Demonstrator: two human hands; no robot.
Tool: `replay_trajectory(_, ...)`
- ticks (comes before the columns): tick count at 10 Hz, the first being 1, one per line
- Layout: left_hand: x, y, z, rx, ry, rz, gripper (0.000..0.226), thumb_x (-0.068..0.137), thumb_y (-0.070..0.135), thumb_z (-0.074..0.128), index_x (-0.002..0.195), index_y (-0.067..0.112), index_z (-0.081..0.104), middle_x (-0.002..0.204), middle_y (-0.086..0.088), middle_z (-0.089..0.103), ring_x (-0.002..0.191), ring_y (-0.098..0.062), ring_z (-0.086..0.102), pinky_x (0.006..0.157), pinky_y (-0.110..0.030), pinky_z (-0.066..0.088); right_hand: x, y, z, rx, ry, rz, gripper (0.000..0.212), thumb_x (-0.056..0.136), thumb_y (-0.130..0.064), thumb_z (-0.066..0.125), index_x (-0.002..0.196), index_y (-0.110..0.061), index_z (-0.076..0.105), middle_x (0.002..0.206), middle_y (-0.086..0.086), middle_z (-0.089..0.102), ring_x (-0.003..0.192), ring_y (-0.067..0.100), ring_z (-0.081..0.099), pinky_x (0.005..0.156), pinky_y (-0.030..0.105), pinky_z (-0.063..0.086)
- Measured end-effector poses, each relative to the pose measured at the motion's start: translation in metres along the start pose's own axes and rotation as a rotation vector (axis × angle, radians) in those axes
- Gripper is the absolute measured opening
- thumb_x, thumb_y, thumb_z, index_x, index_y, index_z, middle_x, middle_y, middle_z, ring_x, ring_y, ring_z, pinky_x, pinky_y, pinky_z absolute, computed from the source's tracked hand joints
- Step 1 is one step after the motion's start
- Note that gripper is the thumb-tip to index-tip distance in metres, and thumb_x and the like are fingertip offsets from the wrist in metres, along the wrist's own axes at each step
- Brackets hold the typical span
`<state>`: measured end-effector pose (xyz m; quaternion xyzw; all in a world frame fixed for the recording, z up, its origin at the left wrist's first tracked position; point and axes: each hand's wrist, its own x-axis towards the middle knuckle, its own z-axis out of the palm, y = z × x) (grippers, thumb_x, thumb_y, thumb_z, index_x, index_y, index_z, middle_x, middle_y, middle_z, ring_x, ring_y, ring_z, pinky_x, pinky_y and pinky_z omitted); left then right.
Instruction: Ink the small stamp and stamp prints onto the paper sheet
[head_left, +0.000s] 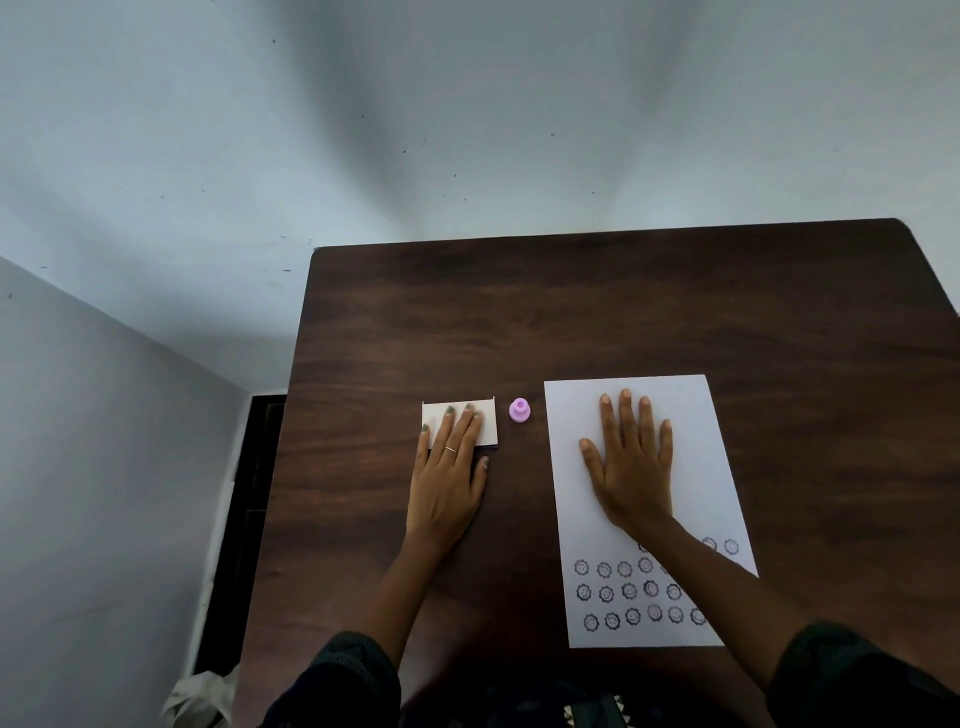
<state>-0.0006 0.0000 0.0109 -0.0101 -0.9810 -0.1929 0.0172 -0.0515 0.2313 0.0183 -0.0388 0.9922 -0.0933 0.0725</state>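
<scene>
The small stamp (519, 412) is standing upright, handle up, between the white box (460, 422) and the paper sheet (644, 512) — long axis running toward the table's (571, 312) far edge. Left hand (448, 475) and right hand (631, 465) are lying flat, fingers spread, holding nothing — the table's far half is lying bare.

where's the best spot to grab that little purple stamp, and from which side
Take the purple stamp by its narrow top knob, coming straight down from above. It stands upright on the table with a wider base below, so the knob is the natural grip. The right hand, flat on the paper sheet, seems well placed to reach it.
</scene>
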Motion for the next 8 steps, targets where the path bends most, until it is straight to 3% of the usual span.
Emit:
replay_trajectory(4,-0.003,-0.001,-0.005,0.059,-0.008,0.017,0.055,0.096,0.031,0.035,0.148,0.017,0.025,0.155,-0.001,0.023,0.145,-0.018,0.014,0.119,-0.041,0.004,-0.004,-0.003,-0.007,0.016,0.006,-0.016,0.079,0.083,-0.064,0.0,0.144,-0.017,0.017,0.155,0.012,0.019,0.142,0.034,0.016,0.115,0.053,0.007)
replay_trajectory(6,0.015,0.022,-0.025,0.065,0.009,0.082,0.056,0.095,0.034,0.031,0.149,0.018,0.023,0.158,-0.001,0.023,0.146,-0.016,0.007,0.117,-0.035,-0.006,0.0,-0.012,-0.024,0.01,0.057,-0.064,0.07,0.086,-0.059,0.018,0.142,-0.017,0.022,0.154,0.013,0.022,0.141,0.034,0.019,0.115,0.052,0.01)
replay_trajectory(7,0.034,0.04,-0.04,0.062,0.095,0.123,0.054,0.097,0.034,0.032,0.147,0.015,0.027,0.157,-0.003,0.026,0.146,-0.019,0.012,0.118,-0.034,-0.005,0.01,-0.011,-0.04,-0.006,0.128,-0.147,0.066,0.088,-0.054,0.029,0.142,-0.017,0.023,0.153,0.013,0.023,0.141,0.034,0.019,0.114,0.052,0.013)
replay_trajectory(8,0.052,0.06,-0.057,0.102,0.165,0.128,0.055,0.096,0.031,0.038,0.147,0.013,0.03,0.156,-0.006,0.029,0.146,-0.023,0.018,0.119,-0.038,0.002,0.023,-0.013,-0.062,-0.028,0.199,-0.217,0.065,0.09,-0.052,0.028,0.143,-0.016,0.021,0.154,0.013,0.021,0.142,0.032,0.016,0.115,0.05,0.013)
